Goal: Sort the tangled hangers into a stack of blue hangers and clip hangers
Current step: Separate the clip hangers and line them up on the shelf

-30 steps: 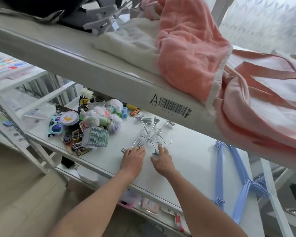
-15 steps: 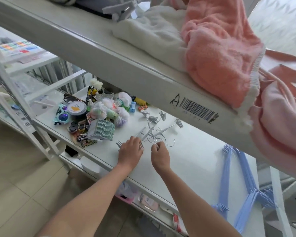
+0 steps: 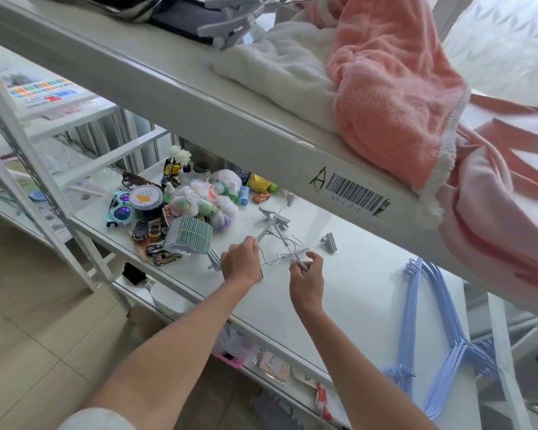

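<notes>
Several grey clip hangers [image 3: 280,234] with thin wire hooks lie tangled on the white shelf [image 3: 364,283]. My left hand [image 3: 241,263] grips the left ends of the bundle, a clip poking out beside it. My right hand [image 3: 306,279] pinches a clip at the near end of one hanger, whose bar runs up right to another clip [image 3: 329,242]. A stack of blue hangers [image 3: 429,330] lies flat at the shelf's right end, apart from both hands.
A heap of toy cars, sunglasses, a tin, bottles and a card block [image 3: 188,235] crowds the shelf's left part. The upper shelf [image 3: 199,97] overhangs closely, carrying pink and white towels [image 3: 385,97] and more grey clips [image 3: 230,23]. A lower shelf holds packets.
Both hands went from resting flat by the clip hangers to taking hold of them. The right hand now pinches a clip and has pulled one hanger slightly out toward the right.
</notes>
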